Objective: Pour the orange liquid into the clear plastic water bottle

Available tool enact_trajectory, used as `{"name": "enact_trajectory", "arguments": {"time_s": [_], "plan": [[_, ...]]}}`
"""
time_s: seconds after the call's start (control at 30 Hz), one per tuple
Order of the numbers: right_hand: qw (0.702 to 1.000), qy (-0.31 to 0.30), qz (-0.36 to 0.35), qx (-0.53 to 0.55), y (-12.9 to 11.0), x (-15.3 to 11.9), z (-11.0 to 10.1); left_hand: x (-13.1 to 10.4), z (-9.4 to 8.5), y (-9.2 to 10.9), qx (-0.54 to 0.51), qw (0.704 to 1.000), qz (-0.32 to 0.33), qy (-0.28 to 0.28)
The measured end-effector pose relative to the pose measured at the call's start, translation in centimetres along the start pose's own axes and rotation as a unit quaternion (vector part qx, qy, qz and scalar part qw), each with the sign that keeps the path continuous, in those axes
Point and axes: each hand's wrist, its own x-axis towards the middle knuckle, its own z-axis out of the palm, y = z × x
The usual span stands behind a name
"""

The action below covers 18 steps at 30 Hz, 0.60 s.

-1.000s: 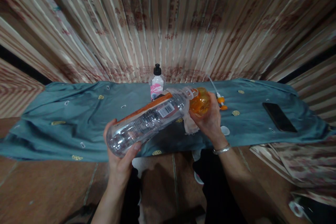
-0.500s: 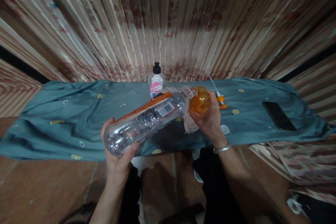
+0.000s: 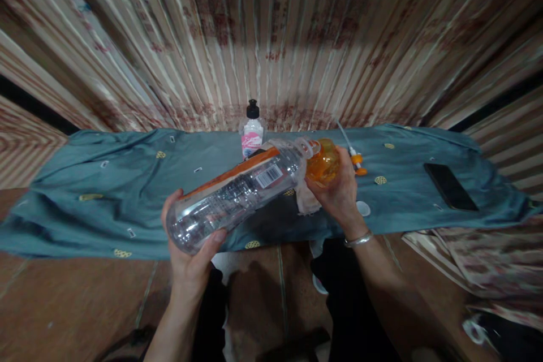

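My left hand (image 3: 190, 257) is wrapped round the base of a large clear plastic bottle (image 3: 231, 198) with an orange-edged label and a barcode. The bottle is tilted, its neck up and to the right. In my right hand (image 3: 339, 195) is a smaller orange bottle (image 3: 322, 163), its mouth against or very close to the clear bottle's mouth. Whether liquid passes between them I cannot tell. An orange and white pump head (image 3: 357, 164) with a long tube lies just beyond my right hand. A pale cloth (image 3: 306, 199) is partly hidden below the bottle necks.
Behind the clear bottle stands a bottle with a black cap and pink label (image 3: 253, 134). A small white cap (image 3: 363, 208) lies near my right wrist, and a black phone (image 3: 450, 186) farther right. The green cloth-covered table (image 3: 127, 198) backs onto a striped curtain (image 3: 263, 39).
Both hands keep hold of the two bottles in nearly the same pose. The view has shifted very slightly.
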Motion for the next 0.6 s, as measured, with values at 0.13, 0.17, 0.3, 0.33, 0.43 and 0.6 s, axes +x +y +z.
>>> {"name": "enact_trajectory", "arguments": {"time_s": [0.13,0.17,0.3,0.33,0.43,0.6], "plan": [[1.0,0.004,0.0,0.001,0.1,0.0,0.04,0.11,-0.12,-0.14,-0.023,1.0,-0.014,-0.009],[1.0,0.004,-0.001,0.001,0.1,0.01,0.01,0.11,-0.13,-0.17,-0.022,1.0,-0.014,-0.008],[1.0,-0.005,0.002,0.002,0.04,0.04,-0.14,0.05,-0.04,-0.21,-0.021,1.0,-0.01,0.004],[1.0,-0.007,0.004,0.002,0.03,0.04,-0.18,0.03,-0.02,-0.19,-0.022,1.0,-0.008,0.004],[1.0,-0.013,0.006,0.001,0.03,0.04,-0.21,-0.04,-0.03,-0.06,-0.027,1.0,-0.013,-0.002],[1.0,-0.004,-0.001,-0.004,0.11,0.03,-0.1,0.0,-0.09,0.04,-0.026,1.0,-0.015,-0.006]]}}
